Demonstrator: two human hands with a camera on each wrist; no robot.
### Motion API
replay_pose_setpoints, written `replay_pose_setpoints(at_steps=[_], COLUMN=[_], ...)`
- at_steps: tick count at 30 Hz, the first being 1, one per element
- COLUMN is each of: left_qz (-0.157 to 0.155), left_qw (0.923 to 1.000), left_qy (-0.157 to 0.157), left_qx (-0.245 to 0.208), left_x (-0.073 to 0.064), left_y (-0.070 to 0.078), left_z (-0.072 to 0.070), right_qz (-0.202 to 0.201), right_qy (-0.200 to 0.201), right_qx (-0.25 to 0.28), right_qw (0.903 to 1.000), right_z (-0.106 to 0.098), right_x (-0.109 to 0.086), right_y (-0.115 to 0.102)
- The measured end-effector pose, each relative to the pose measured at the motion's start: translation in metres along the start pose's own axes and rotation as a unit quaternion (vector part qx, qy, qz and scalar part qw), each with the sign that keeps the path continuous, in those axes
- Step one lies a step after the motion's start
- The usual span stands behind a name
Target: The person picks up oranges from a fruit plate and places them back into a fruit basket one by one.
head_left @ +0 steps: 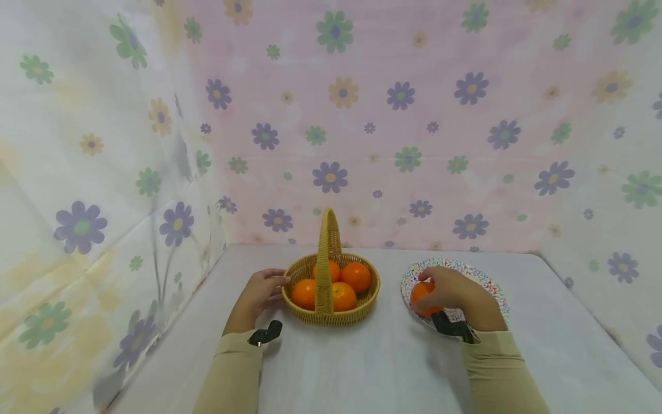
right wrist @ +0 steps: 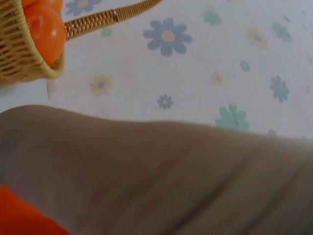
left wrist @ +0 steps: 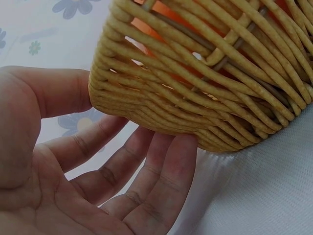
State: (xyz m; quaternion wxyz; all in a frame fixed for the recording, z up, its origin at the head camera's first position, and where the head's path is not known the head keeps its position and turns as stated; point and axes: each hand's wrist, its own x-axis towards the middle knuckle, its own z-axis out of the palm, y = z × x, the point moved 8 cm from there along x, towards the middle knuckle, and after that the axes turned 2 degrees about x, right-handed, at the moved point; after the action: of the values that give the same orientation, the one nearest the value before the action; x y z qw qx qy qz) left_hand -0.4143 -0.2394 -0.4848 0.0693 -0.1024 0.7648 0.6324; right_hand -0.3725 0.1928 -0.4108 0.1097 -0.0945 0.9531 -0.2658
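Note:
A wicker basket (head_left: 331, 318) with a tall arched handle stands mid-table and holds several oranges (head_left: 355, 277). My left hand (head_left: 260, 292) grips the basket's left edge; in the left wrist view its thumb (left wrist: 61, 90) and fingertips (left wrist: 181, 147) meet the woven wicker from two sides. On the right lies a round, multicoloured speckled plate (head_left: 412, 272). Over it, my right hand (head_left: 451, 287) holds one orange (head_left: 423, 293) between thumb and fingers. In the right wrist view the hand hides most of that orange, which shows only at the lower left corner.
A white-covered table (head_left: 336, 368) carries the basket and plate, with bare cloth between them. Flower-printed fabric (head_left: 362, 115) hangs behind and along both sides. A black wrist mount (head_left: 266, 333) juts from the left sleeve, another (head_left: 451, 326) from the right.

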Motion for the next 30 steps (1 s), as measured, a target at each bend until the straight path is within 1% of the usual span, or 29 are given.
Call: replay_pose_setpoints(at_steps=[4, 7, 12, 19, 25, 30], left_qz=[-0.001, 0.004, 0.010, 0.010, 0.007, 0.006], left_qw=[1.0000, 1.0000, 0.9999, 0.9998, 0.9999, 0.9999], left_qy=[0.003, 0.005, 0.006, 0.005, 0.003, 0.002], left_qx=[-0.007, -0.007, -0.009, -0.015, -0.009, -0.008], left_x=[0.002, 0.002, -0.001, 0.000, 0.000, 0.001], left_y=[-0.003, -0.004, -0.002, -0.003, -0.003, 0.000], left_z=[-0.002, -0.002, -0.001, -0.001, 0.000, 0.000], right_qz=[0.016, 0.016, 0.017, 0.002, 0.005, -0.010], right_qy=[-0.005, -0.005, 0.001, 0.023, 0.032, 0.040], right_qx=[0.003, 0.001, 0.012, 0.019, 0.017, 0.028], right_qw=[0.9998, 0.9999, 0.9998, 0.9996, 0.9993, 0.9987], right_z=[0.001, 0.002, 0.004, 0.005, 0.004, 0.002], right_x=[0.001, 0.002, 0.006, 0.011, 0.011, 0.013], right_y=[0.009, 0.012, 0.016, 0.013, 0.013, 0.010])
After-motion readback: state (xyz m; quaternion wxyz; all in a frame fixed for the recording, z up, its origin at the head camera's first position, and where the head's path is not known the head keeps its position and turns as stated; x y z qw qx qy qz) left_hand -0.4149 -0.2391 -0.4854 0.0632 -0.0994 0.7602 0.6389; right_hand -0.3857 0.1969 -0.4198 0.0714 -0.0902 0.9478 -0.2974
